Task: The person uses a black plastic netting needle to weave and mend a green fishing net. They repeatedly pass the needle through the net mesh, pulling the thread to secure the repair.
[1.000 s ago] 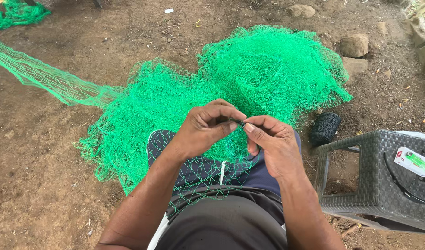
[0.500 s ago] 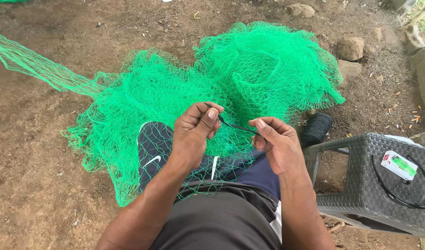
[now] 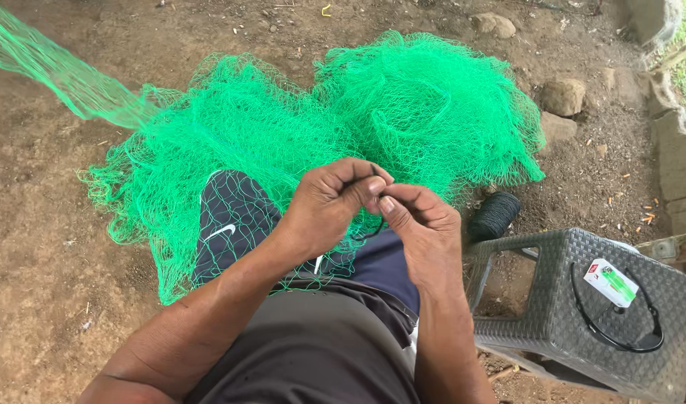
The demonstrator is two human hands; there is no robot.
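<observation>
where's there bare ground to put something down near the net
Bare dirt lies left of the green net, and more between the rocks and the stool. Crowded at the lap, where both hands pinch twine.

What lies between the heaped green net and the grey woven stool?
In the head view, a dark spool of twine lies on bare dirt between the green net and the grey woven stool, just beyond the right hand.
</observation>
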